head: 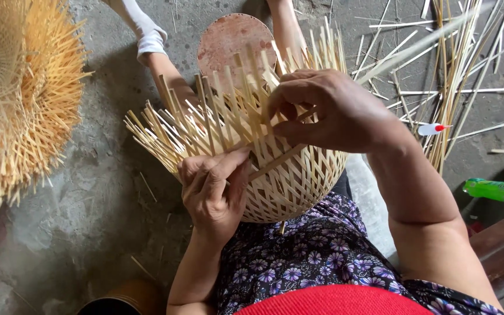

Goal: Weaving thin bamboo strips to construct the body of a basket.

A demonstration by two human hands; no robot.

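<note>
Rough concrete floor [106,192] | half-woven bamboo basket [287,181] on lap, loose strip ends fanning up and away | left hand [214,192] clenched on rim's near edge | right hand [328,111] pinching flat bamboo strip [278,162], long axis slanting down-left toward left hand | right nearer.

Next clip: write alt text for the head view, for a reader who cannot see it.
Seen from above, a person's two hands weave a half-made bamboo basket on their lap: the left hand presses its woven side while the right hand pinches a strip at the rim. Another unfinished basket and loose bamboo strips lie on the concrete floor.
</note>
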